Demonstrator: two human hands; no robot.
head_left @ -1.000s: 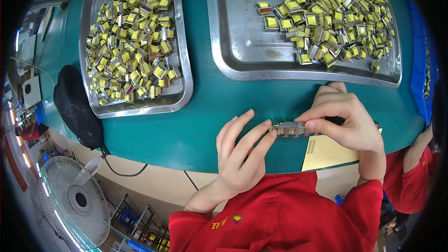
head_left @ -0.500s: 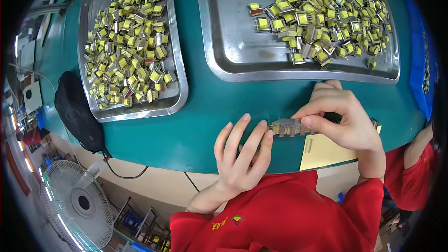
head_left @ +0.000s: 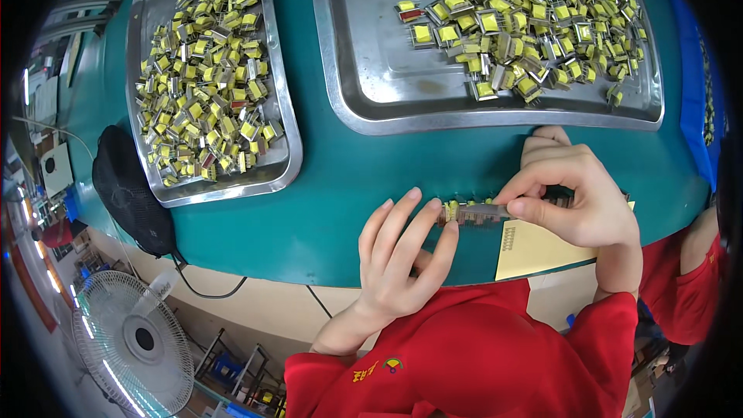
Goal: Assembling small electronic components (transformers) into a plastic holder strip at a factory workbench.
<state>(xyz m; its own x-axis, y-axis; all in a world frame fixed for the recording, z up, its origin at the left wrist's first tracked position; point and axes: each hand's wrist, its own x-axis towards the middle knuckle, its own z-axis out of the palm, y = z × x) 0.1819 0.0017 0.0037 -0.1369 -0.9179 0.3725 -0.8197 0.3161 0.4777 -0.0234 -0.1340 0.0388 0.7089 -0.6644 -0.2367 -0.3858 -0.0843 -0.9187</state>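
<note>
While the right hand (head_left: 571,195) pinches a thin grey strip (head_left: 484,209) at a row of small parts (head_left: 470,219), the left hand (head_left: 398,263), fingers spread, touches the row's left end. The row lies on the green surface (head_left: 356,166).

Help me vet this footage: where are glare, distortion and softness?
Head view: pale glare on the right rectangular silver metal tray; same view, the green tabletop bows along its near edge; same view, the row of small yellow-and-grey parts looks soft.

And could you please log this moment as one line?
left hand: fingertips by yellow part; right hand: pinching grey strip; trays: beyond hands
</note>
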